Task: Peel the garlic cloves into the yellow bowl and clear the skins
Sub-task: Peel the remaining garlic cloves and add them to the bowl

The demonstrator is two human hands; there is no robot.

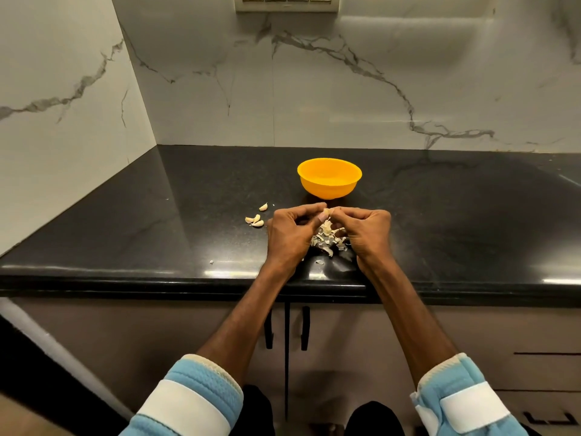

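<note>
While both hands are working close together above the front part of the countertop (125,231), the left hand (290,236) and the right hand (366,231) are each pinching one garlic clove (327,211) between thumb and fingertips, with the other fingers curled inward. The two-sided grasp is probably serving to steady the clove on one side while the other side is pulling at the skin; which hand is doing which cannot be told.

The clove is being held directly over the skins pile (327,239), which is lying on the countertop between the wrists. This position is likely letting loosened skin fall onto one spot, which would simplify the clearing step.

Three unpeeled cloves (254,220) are waiting just left of the left hand, within easy reach. A stray flake (211,262) is lying apart, nearer the counter edge.

The yellow bowl (329,184) is standing upright just beyond the hands, apart from them, so a finished clove needs only a short forward move. Its contents cannot be made out. Judged from this layout, peeling is under way and the skins are not yet cleared.
</note>
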